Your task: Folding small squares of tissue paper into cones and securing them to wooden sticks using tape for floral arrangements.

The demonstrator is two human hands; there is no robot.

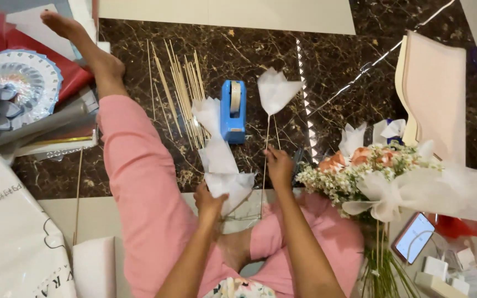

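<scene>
Sitting on the marble floor (327,83), the person works with both hands just ahead of the knees; the right hand (280,167) pinches a thin wooden stick (266,144) whose far end carries a folded cone of white tissue paper (276,89); the left hand (210,202) grips a crumpled strip of white tissue (219,160) trailing away from it; both look feather-light, the tissue soft and easily torn, the stick stiff but likely snappable, best held low on its shaft; beyond the hands lie a blue tape dispenser (233,110) and loose sticks (180,91); right of the right hand rests a bouquet (371,165).
</scene>
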